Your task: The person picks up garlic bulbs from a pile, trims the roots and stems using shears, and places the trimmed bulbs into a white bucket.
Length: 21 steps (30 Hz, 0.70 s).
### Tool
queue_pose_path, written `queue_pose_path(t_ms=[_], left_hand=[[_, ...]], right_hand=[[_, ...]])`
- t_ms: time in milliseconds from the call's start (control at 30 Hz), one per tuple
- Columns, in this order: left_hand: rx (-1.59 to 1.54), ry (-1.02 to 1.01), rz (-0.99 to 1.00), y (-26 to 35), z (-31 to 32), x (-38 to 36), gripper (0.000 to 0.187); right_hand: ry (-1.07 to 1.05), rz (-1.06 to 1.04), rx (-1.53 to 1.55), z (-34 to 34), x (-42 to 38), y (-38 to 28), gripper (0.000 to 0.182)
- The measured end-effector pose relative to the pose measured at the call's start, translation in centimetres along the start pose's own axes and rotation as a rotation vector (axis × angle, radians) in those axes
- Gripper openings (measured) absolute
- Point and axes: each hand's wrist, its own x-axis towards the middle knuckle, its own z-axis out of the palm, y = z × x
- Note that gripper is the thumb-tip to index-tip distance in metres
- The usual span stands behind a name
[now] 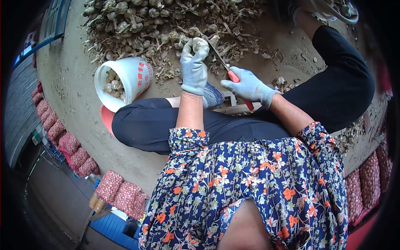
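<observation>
My left hand, in a grey glove, grips a garlic bulb held up over the ground. My right hand, also gloved, is closed on red-handled shears whose blades reach up to the bulb's stem. Both hands work above my knees, in dark trousers. A big heap of uncut garlic with stalks lies just beyond the hands.
A white bucket with red writing lies tilted at my left knee, holding several trimmed bulbs. Red mesh sacks of garlic line the left and lower left; more sacks stand at the right. Cut stalks litter the concrete ground.
</observation>
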Motion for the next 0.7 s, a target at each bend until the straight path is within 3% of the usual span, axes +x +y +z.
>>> queue_pose_path(t_ms=[100, 167, 200, 233, 333, 367, 433, 500, 600, 700], left_hand=[[0.086, 0.067, 0.053, 1.4, 0.1, 0.0, 0.020], [-0.241, 0.220, 0.155, 5.1, -1.1, 0.6, 0.008], [-0.275, 0.142, 0.282, 7.1, -3.5, 1.2, 0.007], [-0.609, 0.280, 0.281, 8.8, -7.1, 2.4, 0.008], [-0.686, 0.404, 0.693, 14.2, -15.3, 3.2, 0.013], [-0.751, 0.634, 0.788, 15.1, -13.7, 3.2, 0.012], [-0.856, 0.460, 0.505, 14.8, -13.2, 4.0, 0.013], [-0.497, 0.356, 0.163, 11.9, -16.1, 8.7, 0.017], [0.243, 0.513, 0.057, 6.9, -9.2, 13.4, 0.021], [1.062, 0.444, -0.219, -1.1, -15.2, 22.0, 0.038]], right_hand=[[-0.020, 0.078, 0.038, 0.1, 0.1, 0.1, 0.038], [-0.013, 0.142, 0.031, 0.2, 0.0, 0.2, 0.042], [-0.033, 0.170, -0.001, 0.0, 0.0, 0.5, 0.041], [-0.050, 0.195, -0.035, -0.3, 0.1, 0.8, 0.040], [-0.108, 0.217, -0.055, 0.2, 0.4, 1.0, 0.041], [-0.149, 0.256, -0.027, 0.2, 0.7, 0.9, 0.042], [-0.147, 0.265, -0.030, 0.4, 1.0, 0.9, 0.037], [-0.135, 0.277, -0.031, 0.4, 1.2, 0.9, 0.034], [-0.152, 0.328, -0.122, -0.2, 1.2, 0.8, 0.051], [-0.161, 0.404, -0.162, -0.5, 1.4, 0.2, 0.053]])
